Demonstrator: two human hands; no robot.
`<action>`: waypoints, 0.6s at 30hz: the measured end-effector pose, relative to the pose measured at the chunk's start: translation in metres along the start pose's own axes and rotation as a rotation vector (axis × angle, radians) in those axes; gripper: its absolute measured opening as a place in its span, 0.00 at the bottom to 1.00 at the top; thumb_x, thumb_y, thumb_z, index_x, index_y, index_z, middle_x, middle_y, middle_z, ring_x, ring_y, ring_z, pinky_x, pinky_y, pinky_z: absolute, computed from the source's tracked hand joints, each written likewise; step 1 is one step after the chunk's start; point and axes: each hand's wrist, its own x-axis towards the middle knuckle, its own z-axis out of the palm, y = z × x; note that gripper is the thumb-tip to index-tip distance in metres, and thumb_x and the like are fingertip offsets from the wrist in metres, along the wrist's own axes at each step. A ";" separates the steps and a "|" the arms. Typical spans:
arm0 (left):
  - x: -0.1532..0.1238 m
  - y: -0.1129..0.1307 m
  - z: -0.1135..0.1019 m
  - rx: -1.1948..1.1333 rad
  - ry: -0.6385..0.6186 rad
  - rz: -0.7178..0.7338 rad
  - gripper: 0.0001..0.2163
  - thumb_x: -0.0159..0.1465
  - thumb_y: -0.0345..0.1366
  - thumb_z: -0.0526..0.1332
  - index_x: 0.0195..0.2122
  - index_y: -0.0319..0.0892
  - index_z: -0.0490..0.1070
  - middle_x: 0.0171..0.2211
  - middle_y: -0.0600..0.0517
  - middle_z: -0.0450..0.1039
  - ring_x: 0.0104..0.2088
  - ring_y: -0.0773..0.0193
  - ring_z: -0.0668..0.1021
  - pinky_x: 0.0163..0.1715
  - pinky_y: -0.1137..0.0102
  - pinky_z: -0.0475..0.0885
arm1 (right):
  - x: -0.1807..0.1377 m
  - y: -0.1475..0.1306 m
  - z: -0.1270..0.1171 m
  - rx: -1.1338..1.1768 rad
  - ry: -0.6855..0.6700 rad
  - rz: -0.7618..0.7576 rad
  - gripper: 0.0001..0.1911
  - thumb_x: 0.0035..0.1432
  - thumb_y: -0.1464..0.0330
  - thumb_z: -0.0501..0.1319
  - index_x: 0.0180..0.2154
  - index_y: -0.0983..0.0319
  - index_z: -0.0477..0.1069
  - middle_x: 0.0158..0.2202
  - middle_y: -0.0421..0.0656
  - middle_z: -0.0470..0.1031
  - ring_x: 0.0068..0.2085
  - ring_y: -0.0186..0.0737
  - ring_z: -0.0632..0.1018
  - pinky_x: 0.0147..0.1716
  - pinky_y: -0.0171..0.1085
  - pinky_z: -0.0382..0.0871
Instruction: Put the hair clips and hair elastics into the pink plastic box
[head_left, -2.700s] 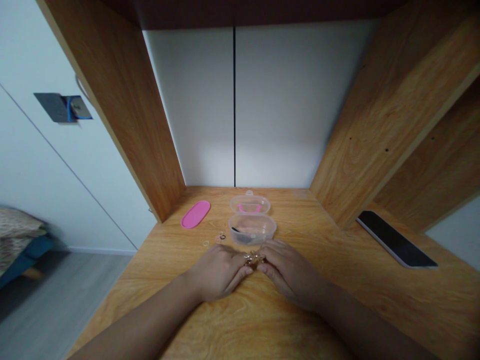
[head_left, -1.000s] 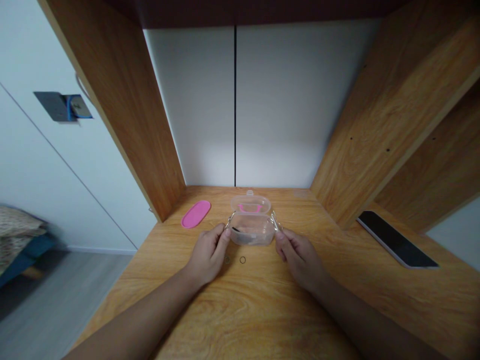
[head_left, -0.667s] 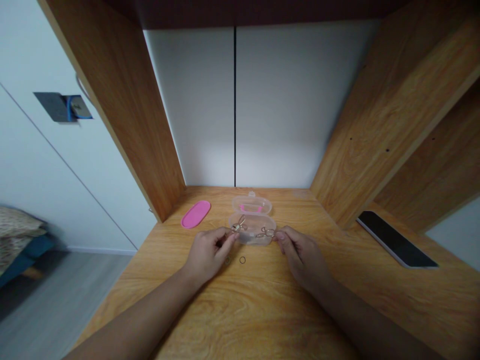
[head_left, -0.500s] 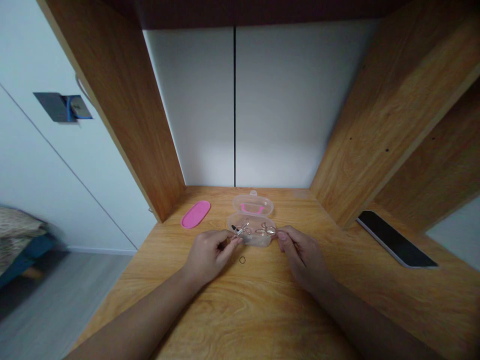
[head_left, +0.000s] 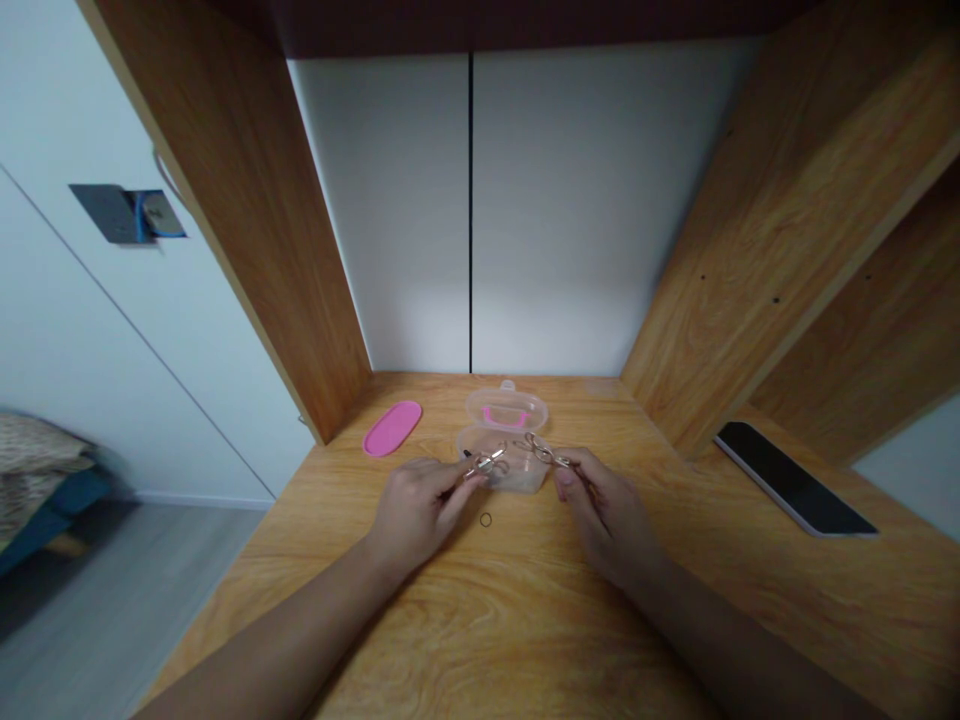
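Observation:
A clear plastic case [head_left: 517, 481] with its lid [head_left: 491, 400] tipped back lies on the desk; a pink handle [head_left: 504, 417] shows through the lid. Over the case's left side, my left hand [head_left: 421, 502] pinches a shiny metal hair clip [head_left: 491, 462] of looped wire. My right hand [head_left: 604, 500] grips a similar rose-gold hair clip [head_left: 546, 454] by its near end, above the case's right side. Something small and black [head_left: 468, 454] shows beside my left fingertips. In front of the case lies a thin dark ring [head_left: 486, 520].
A pink oval tray-like piece [head_left: 392, 428] lies left of the case. On the right rests a dark flat device [head_left: 793, 478], partly beside the wooden upright [head_left: 720, 350]. Wooden side panels and a white back wall [head_left: 390, 220] enclose the desk [head_left: 480, 620].
The clip in my right hand has turned and risen slightly, its looped end now pointing up and left. The clip in my left hand has tilted a little. My forearms are nearly still.

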 end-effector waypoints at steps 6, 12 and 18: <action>0.001 0.001 -0.001 0.049 0.016 -0.139 0.15 0.73 0.40 0.56 0.51 0.41 0.80 0.27 0.47 0.79 0.27 0.62 0.75 0.29 0.70 0.66 | 0.006 0.006 0.003 -0.072 0.057 -0.017 0.13 0.71 0.63 0.54 0.47 0.58 0.76 0.40 0.46 0.74 0.43 0.46 0.76 0.43 0.42 0.70; 0.002 -0.003 0.004 0.072 -0.024 -0.234 0.16 0.72 0.41 0.58 0.56 0.43 0.77 0.29 0.46 0.79 0.30 0.59 0.76 0.31 0.69 0.67 | 0.006 0.016 0.011 -0.147 0.104 -0.036 0.15 0.67 0.63 0.60 0.53 0.54 0.76 0.48 0.48 0.69 0.50 0.50 0.73 0.52 0.51 0.70; 0.002 -0.007 0.007 0.046 -0.078 -0.288 0.17 0.71 0.41 0.60 0.58 0.44 0.75 0.33 0.46 0.81 0.31 0.58 0.77 0.32 0.68 0.69 | 0.005 0.020 0.013 -0.124 0.052 -0.039 0.14 0.66 0.65 0.61 0.52 0.56 0.75 0.51 0.49 0.68 0.54 0.51 0.73 0.56 0.54 0.69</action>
